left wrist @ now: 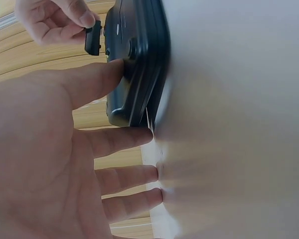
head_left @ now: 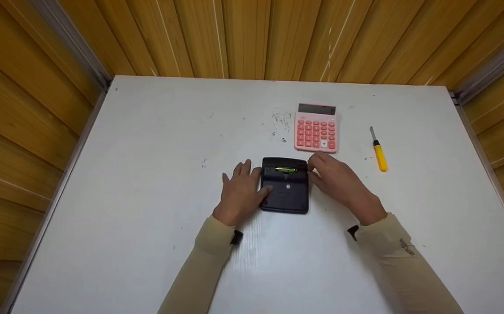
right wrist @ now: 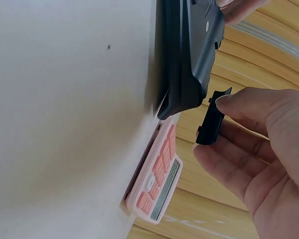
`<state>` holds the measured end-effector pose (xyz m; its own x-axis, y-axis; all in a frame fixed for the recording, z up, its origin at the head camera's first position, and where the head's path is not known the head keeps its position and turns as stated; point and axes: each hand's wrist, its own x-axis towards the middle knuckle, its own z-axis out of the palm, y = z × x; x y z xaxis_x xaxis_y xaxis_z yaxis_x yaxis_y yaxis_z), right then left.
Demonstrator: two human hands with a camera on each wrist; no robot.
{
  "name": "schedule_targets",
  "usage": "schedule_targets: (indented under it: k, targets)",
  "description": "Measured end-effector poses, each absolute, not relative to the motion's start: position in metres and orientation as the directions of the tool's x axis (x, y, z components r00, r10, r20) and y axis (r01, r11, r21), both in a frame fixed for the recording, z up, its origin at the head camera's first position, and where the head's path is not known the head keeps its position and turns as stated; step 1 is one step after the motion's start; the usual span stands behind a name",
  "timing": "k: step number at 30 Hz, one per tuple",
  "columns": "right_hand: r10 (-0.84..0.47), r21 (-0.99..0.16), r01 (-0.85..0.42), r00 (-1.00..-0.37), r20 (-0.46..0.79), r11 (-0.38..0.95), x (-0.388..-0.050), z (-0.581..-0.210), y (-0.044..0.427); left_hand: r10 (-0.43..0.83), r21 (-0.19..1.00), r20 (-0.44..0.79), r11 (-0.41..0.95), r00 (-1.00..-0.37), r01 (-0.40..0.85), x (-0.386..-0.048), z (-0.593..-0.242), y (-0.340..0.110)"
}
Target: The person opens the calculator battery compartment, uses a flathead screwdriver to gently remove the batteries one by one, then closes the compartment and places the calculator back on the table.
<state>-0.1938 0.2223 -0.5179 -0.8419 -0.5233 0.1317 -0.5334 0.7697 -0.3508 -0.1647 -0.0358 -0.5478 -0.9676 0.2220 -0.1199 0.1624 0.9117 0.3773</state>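
A black calculator [head_left: 285,196] lies face down on the table, its battery slot uncovered and a green battery [head_left: 286,169] in it. My left hand [head_left: 241,192] is at its left side: the thumb rests on the back, and the straight fingers reach down to the tabletop in the left wrist view. With thumb and fingers, my right hand [right wrist: 269,144] pinches a small black battery cover [right wrist: 212,119]. In the right wrist view this cover is just off the calculator's edge, apart from it. The head view mostly hides the cover behind the right fingers.
Behind the black calculator lies a pink calculator [head_left: 316,127], keys up, close to the right hand. A screwdriver [head_left: 379,152] with a yellow handle lies farther right. The white table [head_left: 147,174] is bordered by wood-look panels [head_left: 243,39] at the back and sides.
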Motion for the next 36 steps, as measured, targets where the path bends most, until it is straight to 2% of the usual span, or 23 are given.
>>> schedule_targets:
  k: [8,15,36]
  targets:
    - [-0.499,-0.361,-0.501,-0.86,0.108,0.786,-0.193,-0.523,0.235,0.219,0.393,-0.119,0.906,-0.968,0.157,-0.165,-0.549,-0.036]
    - [-0.507,-0.349,-0.517,-0.852,0.127,0.781,-0.194,-0.529,0.243,0.225,0.378,-0.119,0.911,-0.967,0.165,-0.165,-0.549,-0.036]
    - [-0.494,-0.382,-0.484,-0.866,0.079,0.787,-0.196,-0.543,0.256,0.226,0.388,-0.15,0.909,-0.963,0.152,-0.166,-0.548,-0.037]
